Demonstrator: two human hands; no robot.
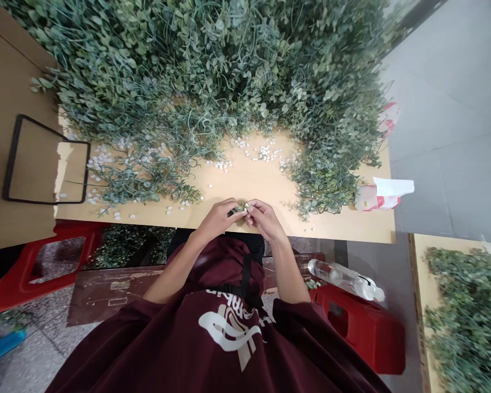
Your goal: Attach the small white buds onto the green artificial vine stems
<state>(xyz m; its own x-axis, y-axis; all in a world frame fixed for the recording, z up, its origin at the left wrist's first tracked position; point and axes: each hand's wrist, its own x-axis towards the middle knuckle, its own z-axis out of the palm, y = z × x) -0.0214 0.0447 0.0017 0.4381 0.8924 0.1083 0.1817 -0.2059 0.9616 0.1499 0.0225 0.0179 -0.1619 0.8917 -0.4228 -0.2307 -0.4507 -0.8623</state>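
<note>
Close together at the table's near edge, my left hand [219,219] and my right hand [265,219] are both closed in a pinch. Between the fingertips of my left hand is a small green leafy sprig [239,208], mostly hidden by the fingers. My right thumb and fingers pinch a tiny white piece [246,207] against the sprig. To the left of my hands lie loose leafy stems [147,177]. Small white bead-like pieces [265,153] are scattered across the table [245,179] beyond my hands.
A large heap of leafy stems [229,65] covers the table's far side, with another pile [331,180] at right. A tissue pack [368,197] sits at the right end. A black wire frame [11,158] stands left. Below are red stools [376,333] and a clear bottle [335,274].
</note>
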